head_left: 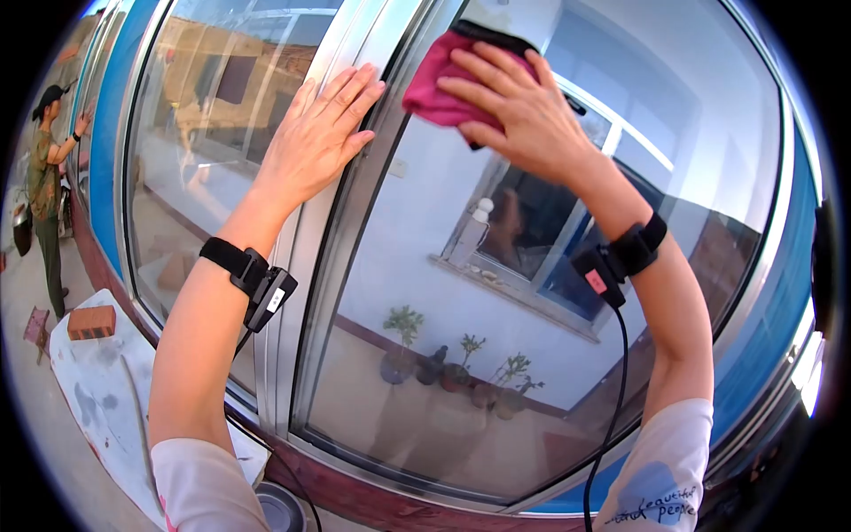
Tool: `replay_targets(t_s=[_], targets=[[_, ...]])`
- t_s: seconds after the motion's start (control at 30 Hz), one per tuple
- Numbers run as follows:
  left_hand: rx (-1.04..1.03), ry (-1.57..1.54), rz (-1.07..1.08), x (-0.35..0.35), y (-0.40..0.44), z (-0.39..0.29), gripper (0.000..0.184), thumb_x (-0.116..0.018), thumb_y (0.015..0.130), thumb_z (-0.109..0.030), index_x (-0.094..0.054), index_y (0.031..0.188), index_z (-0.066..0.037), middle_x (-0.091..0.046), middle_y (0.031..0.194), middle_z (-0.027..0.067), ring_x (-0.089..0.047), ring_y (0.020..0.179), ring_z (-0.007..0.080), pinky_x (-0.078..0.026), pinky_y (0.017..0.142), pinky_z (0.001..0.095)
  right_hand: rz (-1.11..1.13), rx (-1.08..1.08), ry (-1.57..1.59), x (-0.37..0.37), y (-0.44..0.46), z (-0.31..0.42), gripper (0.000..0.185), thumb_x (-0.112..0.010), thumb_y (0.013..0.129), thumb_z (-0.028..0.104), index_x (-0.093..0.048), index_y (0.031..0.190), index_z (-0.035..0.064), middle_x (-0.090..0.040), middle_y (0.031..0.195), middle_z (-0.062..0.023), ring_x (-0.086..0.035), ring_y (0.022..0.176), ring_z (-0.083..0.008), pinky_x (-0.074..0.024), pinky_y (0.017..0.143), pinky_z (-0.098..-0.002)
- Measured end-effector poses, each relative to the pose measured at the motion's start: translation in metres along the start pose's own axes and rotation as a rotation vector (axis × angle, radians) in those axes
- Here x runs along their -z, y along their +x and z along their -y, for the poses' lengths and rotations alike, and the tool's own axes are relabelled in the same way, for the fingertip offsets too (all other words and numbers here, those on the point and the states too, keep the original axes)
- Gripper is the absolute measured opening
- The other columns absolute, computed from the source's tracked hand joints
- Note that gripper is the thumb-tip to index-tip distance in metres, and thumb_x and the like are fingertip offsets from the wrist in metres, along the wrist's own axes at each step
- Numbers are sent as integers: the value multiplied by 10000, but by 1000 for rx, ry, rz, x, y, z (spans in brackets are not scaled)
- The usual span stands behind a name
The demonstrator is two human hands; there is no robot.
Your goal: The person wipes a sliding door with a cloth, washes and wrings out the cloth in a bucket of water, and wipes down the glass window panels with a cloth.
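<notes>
My right hand [523, 111] lies spread over a pink cloth [434, 93] with a dark edge, pressing it to the upper part of the window pane [425, 230]. The palm and fingertips cover part of the cloth. On the silver window frame [306, 230], my left hand [324, 133] rests flat with its fingers stretched out and nothing in it. Black straps with small devices circle both wrists, and cables hang from them.
Through the glass several potted plants [403, 330] and a white bottle-like object [470, 232] show. At lower left, a brick [91, 323] lies on a stained white board [97, 381]. A person [46, 186] stands at another window, far left. A bucket-like container [279, 507] is below.
</notes>
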State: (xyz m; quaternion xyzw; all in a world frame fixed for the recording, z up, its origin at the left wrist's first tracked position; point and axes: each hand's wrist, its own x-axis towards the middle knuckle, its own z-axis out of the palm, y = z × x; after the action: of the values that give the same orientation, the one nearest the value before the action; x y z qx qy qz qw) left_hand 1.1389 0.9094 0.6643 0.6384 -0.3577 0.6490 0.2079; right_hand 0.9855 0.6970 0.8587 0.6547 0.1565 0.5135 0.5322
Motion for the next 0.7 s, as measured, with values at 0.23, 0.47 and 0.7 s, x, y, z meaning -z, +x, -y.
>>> replay_targets(t_s=[0.23,0.47,0.7], targets=[[-34,-12,-16,-4,3,-1,563,-442,1007,-306,-257,1524,-183,-279,1571,4,-278,1434,188,-217,1164,451,-81,-135,139,-2,25,25,531,-508,932,403,-499,1366,99,-404,1482,-154,-305,1401,-315,-245,1079,-565],[119,-384,-142,32,-59,-73,538,-464,990,-271,-350,1461,-38,-382,1501,151,-353,1391,324,-276,1126,465,329,345,558,65,-122,239,540,-543,900,456,-502,1387,225,-401,1486,-9,-251,1423,-223,-117,1169,-540],[169,-727,107,20,-168,-212,581,-430,1001,-364,-371,1438,14,-350,1509,213,-332,1404,368,-250,1131,488,410,298,602,104,-200,229,467,-597,870,362,-556,1272,127,-527,1332,5,-386,1324,-192,-155,1187,-434]])
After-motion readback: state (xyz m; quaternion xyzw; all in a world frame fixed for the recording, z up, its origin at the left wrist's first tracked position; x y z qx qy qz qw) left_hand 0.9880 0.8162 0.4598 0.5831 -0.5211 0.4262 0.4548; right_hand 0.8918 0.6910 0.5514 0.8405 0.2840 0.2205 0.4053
